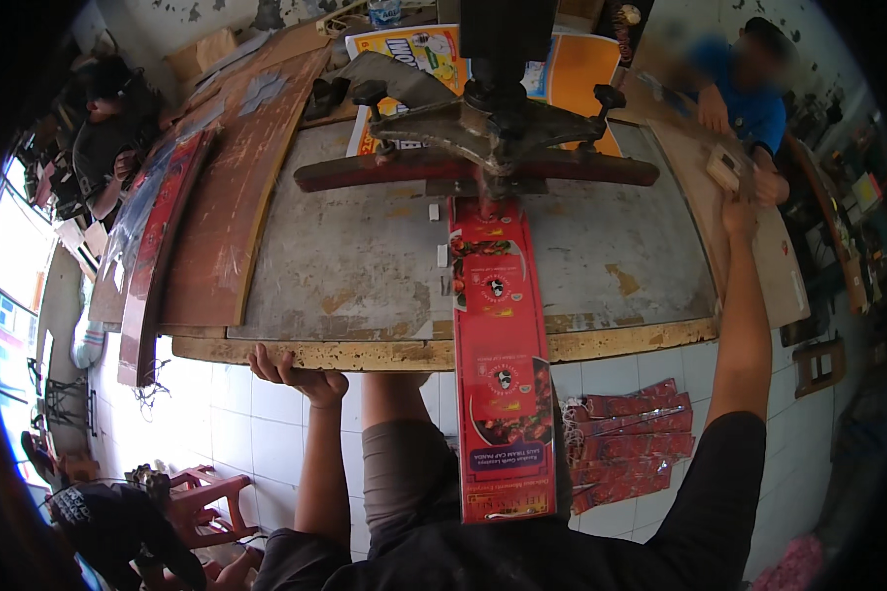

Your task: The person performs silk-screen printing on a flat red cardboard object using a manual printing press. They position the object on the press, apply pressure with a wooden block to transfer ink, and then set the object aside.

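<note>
Centre frame, a red strip point(495, 340) bearing pale lettering, food pictures and round emblems overhangs the worktop point(355, 256). Left hand point(301, 374), left of centre, curls at its edge; right hand point(738, 209), upper right, meets a brown block point(724, 167); I cannot tell either's grip.

Daylight from the left, dim corners
Window point(10, 261) glares white; floor point(276, 433) looks pale and bright; fisheye bends edges into a black rim; a person's head point(764, 47) is blurred.

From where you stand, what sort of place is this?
Probably a workshop: a press-like metal frame over a worn worktable, a red printed strip on it, and red pieces on the floor.
</note>
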{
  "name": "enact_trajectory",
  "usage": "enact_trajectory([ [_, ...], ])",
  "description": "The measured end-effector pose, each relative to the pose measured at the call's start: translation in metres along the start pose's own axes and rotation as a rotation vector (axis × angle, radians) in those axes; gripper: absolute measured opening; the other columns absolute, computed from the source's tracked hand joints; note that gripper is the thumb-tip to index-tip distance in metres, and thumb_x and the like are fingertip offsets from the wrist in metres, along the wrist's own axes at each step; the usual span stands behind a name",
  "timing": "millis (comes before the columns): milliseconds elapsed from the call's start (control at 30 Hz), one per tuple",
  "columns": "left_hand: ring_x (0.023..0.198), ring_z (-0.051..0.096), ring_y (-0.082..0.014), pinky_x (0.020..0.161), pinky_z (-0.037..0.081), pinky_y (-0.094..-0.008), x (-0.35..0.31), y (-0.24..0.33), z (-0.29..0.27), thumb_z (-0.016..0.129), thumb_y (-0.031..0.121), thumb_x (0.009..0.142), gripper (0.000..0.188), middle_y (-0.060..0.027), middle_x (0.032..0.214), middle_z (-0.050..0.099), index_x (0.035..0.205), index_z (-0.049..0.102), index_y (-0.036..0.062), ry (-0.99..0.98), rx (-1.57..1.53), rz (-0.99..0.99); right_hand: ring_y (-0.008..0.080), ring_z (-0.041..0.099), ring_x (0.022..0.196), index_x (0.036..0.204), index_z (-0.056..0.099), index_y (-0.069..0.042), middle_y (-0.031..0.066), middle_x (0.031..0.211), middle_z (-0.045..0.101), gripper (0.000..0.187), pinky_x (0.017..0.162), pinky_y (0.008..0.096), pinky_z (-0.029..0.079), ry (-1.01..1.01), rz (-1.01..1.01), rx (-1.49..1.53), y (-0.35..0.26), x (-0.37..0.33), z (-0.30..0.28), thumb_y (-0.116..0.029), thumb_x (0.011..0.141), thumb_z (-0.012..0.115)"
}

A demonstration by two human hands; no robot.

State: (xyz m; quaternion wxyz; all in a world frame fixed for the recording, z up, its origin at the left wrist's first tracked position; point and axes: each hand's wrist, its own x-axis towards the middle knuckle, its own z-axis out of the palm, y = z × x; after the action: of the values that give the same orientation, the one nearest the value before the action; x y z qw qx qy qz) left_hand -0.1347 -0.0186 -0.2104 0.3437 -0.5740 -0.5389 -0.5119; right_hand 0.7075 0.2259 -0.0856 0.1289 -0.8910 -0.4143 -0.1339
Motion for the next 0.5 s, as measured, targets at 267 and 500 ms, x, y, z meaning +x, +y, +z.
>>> enact_trajectory([
  [267, 0.160, 0.020, -0.0468, 0.129, 0.013, -0.0731, -0.002, -0.002, -0.003, 0.047, 0.058, 0.105, 0.060, -0.0209, 0.168, 0.030, 0.153, 0.037, 0.0236, -0.021, 0.006, -0.001, 0.0388, 0.045, 0.156, 0.166, 0.050, -0.016, 0.0154, 0.170, 0.047, 0.068, 0.126, 0.0589, 0.038, -0.069, 0.016, 0.092, 0.003, -0.004, -0.009, -0.057, 0.111, 0.044],
  [500, 0.160, 0.019, -0.0473, 0.128, 0.013, -0.0740, -0.004, -0.003, 0.001, 0.048, 0.062, 0.106, 0.062, -0.0218, 0.168, 0.029, 0.154, 0.034, 0.0247, -0.023, 0.035, -0.001, 0.0379, 0.048, 0.154, 0.165, 0.052, -0.016, 0.0144, 0.170, 0.048, 0.067, 0.126, 0.0574, 0.039, -0.061, 0.031, 0.097, 0.010, -0.004, -0.012, -0.054, 0.110, 0.047],
])
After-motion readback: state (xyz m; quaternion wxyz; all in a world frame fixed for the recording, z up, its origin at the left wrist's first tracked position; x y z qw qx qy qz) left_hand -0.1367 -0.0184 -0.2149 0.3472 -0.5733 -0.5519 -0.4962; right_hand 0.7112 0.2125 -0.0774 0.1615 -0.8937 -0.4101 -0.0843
